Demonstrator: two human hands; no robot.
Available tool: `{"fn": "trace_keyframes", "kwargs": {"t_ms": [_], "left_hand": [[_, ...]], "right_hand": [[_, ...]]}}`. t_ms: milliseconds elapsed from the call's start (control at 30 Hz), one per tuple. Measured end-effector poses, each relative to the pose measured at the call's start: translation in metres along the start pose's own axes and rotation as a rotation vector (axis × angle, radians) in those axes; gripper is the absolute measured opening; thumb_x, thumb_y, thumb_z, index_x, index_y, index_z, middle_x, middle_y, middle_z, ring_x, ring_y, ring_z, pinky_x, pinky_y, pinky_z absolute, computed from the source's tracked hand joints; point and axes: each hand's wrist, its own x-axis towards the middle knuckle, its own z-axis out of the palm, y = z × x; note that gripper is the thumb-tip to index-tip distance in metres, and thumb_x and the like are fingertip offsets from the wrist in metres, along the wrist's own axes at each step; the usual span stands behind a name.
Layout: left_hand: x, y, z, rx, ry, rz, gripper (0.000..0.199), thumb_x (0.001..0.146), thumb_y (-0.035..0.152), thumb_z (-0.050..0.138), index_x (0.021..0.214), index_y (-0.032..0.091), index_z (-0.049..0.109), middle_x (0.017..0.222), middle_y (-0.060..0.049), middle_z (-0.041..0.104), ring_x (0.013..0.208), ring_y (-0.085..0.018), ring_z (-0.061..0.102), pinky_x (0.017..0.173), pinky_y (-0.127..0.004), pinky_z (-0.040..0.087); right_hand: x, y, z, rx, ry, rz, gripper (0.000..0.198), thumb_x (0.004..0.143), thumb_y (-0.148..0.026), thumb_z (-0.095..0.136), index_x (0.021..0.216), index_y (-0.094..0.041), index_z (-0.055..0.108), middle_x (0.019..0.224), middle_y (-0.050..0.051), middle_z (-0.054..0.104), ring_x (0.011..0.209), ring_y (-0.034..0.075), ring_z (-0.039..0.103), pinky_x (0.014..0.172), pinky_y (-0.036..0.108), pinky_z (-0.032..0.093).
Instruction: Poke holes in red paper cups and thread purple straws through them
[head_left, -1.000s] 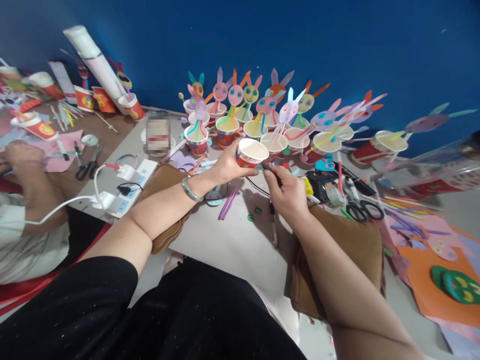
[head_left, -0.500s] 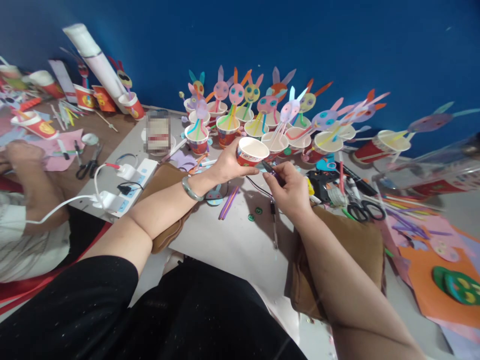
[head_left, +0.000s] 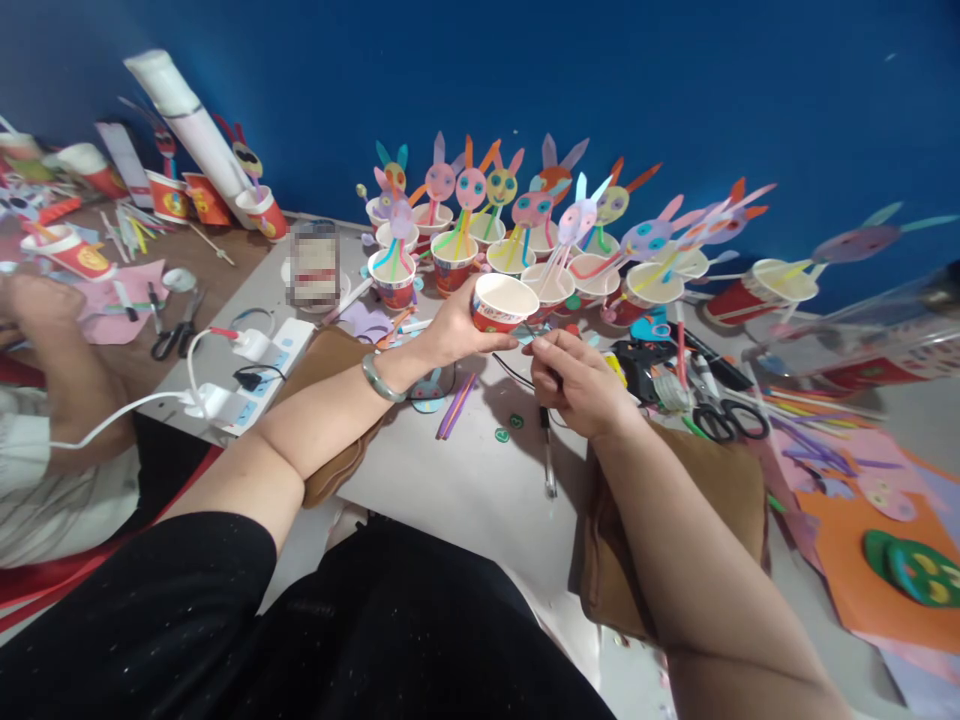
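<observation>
My left hand point(head_left: 459, 330) is closed round a paper cup point(head_left: 504, 302), red with a white patterned band, tilted so that its pale inside shows. Held in my right hand point(head_left: 574, 380) is a dark, slim pointed tool point(head_left: 528, 328). Its thin tip is close to the cup's right side, and the fist hides most of it, so its kind is unclear. Whether the tip touches the cup I cannot tell. Beneath the hands lie two purple sticks point(head_left: 456, 405), small green discs point(head_left: 509, 428) and a pen point(head_left: 550, 455).
Several cups with paper rabbit heads point(head_left: 471, 188) stand along the blue wall. Scissors point(head_left: 731, 415) and coloured paper point(head_left: 885, 530) lie at the right, near a brown cushion point(head_left: 675, 520). A power strip point(head_left: 274, 375) sits at left, beside another person's arm point(head_left: 56, 370).
My right hand has turned over and closed further, covering the dark tool's handle that showed before. My left hand and the cup have hardly moved. The other person's hand has shifted slightly left.
</observation>
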Motion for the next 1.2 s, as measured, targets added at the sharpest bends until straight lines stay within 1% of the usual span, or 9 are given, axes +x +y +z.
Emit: {"fn": "trace_keyframes", "kwargs": {"t_ms": [133, 333, 433, 533, 733, 833, 1033, 1100, 1200], "left_hand": [[0.0, 0.001, 0.0, -0.018, -0.005, -0.013, 0.093, 0.056, 0.066, 0.095, 0.125, 0.017, 0.056, 0.129, -0.017, 0.07, 0.124, -0.033, 0.068, 0.111, -0.048, 0.054], [0.0, -0.003, 0.0, -0.046, -0.005, -0.015, 0.097, 0.055, 0.068, 0.094, 0.125, 0.015, 0.055, 0.128, -0.018, 0.069, 0.124, -0.033, 0.066, 0.112, -0.049, 0.052], [-0.001, -0.005, 0.0, -0.068, 0.008, -0.022, 0.097, 0.053, 0.07, 0.094, 0.123, 0.016, 0.055, 0.126, -0.017, 0.07, 0.122, -0.034, 0.067, 0.11, -0.051, 0.053], [-0.001, -0.004, 0.0, -0.038, 0.016, -0.028, 0.094, 0.053, 0.068, 0.095, 0.122, 0.016, 0.056, 0.124, -0.015, 0.07, 0.121, -0.034, 0.068, 0.108, -0.049, 0.053], [0.0, 0.0, -0.001, -0.012, 0.002, -0.004, 0.092, 0.057, 0.06, 0.096, 0.125, 0.016, 0.054, 0.127, -0.017, 0.07, 0.121, -0.032, 0.068, 0.109, -0.047, 0.053], [0.0, 0.0, 0.0, 0.009, 0.015, 0.004, 0.088, 0.058, 0.057, 0.096, 0.123, 0.016, 0.055, 0.125, -0.016, 0.071, 0.119, -0.031, 0.069, 0.108, -0.046, 0.053], [0.0, -0.003, 0.001, -0.012, 0.024, -0.006, 0.086, 0.055, 0.055, 0.098, 0.12, 0.017, 0.056, 0.124, -0.015, 0.071, 0.119, -0.033, 0.069, 0.106, -0.047, 0.054], [0.0, -0.003, 0.0, -0.025, 0.027, -0.012, 0.087, 0.055, 0.056, 0.098, 0.121, 0.016, 0.056, 0.125, -0.016, 0.071, 0.12, -0.033, 0.069, 0.106, -0.048, 0.054], [0.0, -0.001, 0.0, -0.027, 0.035, -0.003, 0.09, 0.054, 0.056, 0.098, 0.121, 0.014, 0.056, 0.125, -0.017, 0.071, 0.12, -0.033, 0.069, 0.108, -0.048, 0.054]], "right_hand": [[0.0, -0.002, -0.001, 0.053, -0.032, 0.061, 0.047, 0.077, -0.063, 0.079, 0.085, -0.024, 0.054, 0.051, -0.011, 0.038, 0.042, 0.007, 0.02, 0.043, 0.024, 0.014], [0.0, 0.009, 0.002, -0.658, 0.332, -0.404, 0.029, 0.088, -0.046, 0.067, 0.083, -0.025, 0.048, 0.064, -0.001, 0.053, 0.058, 0.015, 0.045, 0.058, 0.03, 0.031], [-0.001, 0.013, 0.002, -0.847, 0.42, -0.48, 0.023, 0.089, -0.043, 0.063, 0.086, -0.024, 0.049, 0.066, 0.0, 0.054, 0.06, 0.016, 0.046, 0.06, 0.031, 0.03], [0.0, 0.012, 0.002, -0.652, 0.338, -0.413, 0.031, 0.088, -0.049, 0.066, 0.084, -0.025, 0.048, 0.061, -0.003, 0.05, 0.056, 0.014, 0.043, 0.056, 0.029, 0.029], [0.003, 0.002, 0.0, 0.022, -0.036, 0.054, 0.048, 0.079, -0.067, 0.075, 0.087, -0.024, 0.054, 0.051, -0.01, 0.038, 0.041, 0.007, 0.02, 0.042, 0.025, 0.015], [0.003, 0.005, -0.001, -0.062, 0.028, -0.037, 0.047, 0.08, -0.065, 0.076, 0.084, -0.025, 0.052, 0.051, -0.01, 0.039, 0.042, 0.008, 0.024, 0.043, 0.025, 0.017], [0.001, 0.015, 0.001, -0.723, 0.405, -0.493, 0.033, 0.087, -0.049, 0.071, 0.084, -0.024, 0.05, 0.065, -0.001, 0.056, 0.06, 0.015, 0.048, 0.059, 0.03, 0.033], [0.001, 0.014, 0.003, -0.69, 0.399, -0.469, 0.034, 0.085, -0.05, 0.072, 0.083, -0.024, 0.05, 0.064, -0.001, 0.055, 0.058, 0.015, 0.048, 0.058, 0.03, 0.032], [0.001, 0.008, 0.003, -0.333, 0.207, -0.246, 0.041, 0.082, -0.059, 0.073, 0.082, -0.025, 0.05, 0.055, -0.006, 0.047, 0.048, 0.011, 0.037, 0.049, 0.027, 0.026]]}}
